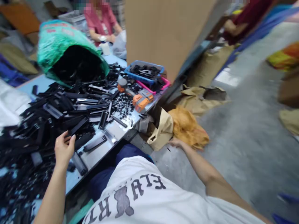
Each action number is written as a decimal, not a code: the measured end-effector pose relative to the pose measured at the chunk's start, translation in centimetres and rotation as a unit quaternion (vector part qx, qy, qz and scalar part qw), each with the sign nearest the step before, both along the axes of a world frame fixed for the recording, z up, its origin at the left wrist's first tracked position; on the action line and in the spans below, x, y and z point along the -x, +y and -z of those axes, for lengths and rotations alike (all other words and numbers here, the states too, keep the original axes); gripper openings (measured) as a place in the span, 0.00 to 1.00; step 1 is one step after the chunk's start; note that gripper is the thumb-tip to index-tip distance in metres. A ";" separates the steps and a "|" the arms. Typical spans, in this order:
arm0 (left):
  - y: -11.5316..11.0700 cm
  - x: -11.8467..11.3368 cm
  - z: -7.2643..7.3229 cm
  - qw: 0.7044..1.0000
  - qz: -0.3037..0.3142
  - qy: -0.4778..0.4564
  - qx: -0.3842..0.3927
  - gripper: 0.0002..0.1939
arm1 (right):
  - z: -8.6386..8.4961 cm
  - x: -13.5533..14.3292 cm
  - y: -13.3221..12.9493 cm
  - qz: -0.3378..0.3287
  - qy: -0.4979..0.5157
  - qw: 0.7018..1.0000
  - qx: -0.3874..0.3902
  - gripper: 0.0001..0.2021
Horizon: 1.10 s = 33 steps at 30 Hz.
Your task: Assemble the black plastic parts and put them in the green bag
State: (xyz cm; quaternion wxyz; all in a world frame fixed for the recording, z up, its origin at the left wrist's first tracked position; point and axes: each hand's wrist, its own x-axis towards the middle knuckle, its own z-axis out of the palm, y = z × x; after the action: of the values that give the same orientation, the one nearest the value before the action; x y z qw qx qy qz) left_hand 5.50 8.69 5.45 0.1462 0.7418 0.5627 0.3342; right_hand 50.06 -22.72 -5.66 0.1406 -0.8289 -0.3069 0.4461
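My left hand [63,148] is over the near side of a heap of black plastic pieces [58,107] on the table, thumb and fingers apart. A flat black piece [79,125] lies right by its fingertips; whether they touch I cannot tell. My right hand [177,142] reaches down low beside the table, at the edge of an open brown paper bag [163,129] and an orange-yellow bag [188,127]. Its fingers are blurred and partly hidden. A small black strip [168,149] shows just below that hand, over the floor.
An orange cordless power tool [142,100] lies near the table edge. Behind it are a blue basket [161,74] of black parts and a pink basket [167,83]. A green sack [70,34] lies open on the heap. A tall cardboard sheet [163,34] stands behind; a person [102,21] sits across.
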 end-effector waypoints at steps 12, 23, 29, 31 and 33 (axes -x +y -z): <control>-9.0 5.1 6.6 0.952 -0.122 0.281 -0.009 0.23 | -4.8 21.2 22.2 -0.437 -0.118 0.787 -0.420 0.19; -7.1 5.9 9.6 0.962 -0.130 0.239 -0.016 0.21 | -1.2 31.2 37.0 -0.671 -0.212 0.522 -0.483 0.18; 0.8 7.7 8.5 0.957 -0.146 0.221 -0.120 0.22 | -1.2 34.2 43.9 -0.700 -0.188 0.466 -0.507 0.17; 4.0 8.3 8.0 0.951 -0.153 0.233 -0.133 0.22 | -1.0 35.5 45.8 -0.694 -0.182 0.468 -0.516 0.16; 7.1 9.0 7.6 0.945 -0.160 0.250 -0.140 0.21 | -0.9 37.0 47.6 -0.679 -0.177 0.480 -0.526 0.16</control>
State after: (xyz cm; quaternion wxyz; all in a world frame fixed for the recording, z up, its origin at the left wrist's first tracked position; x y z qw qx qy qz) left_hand -3.48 15.83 -2.17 -0.1598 0.7144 0.6403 0.2327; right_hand 13.08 24.91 -4.80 0.1459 -0.1945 -0.9700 0.0017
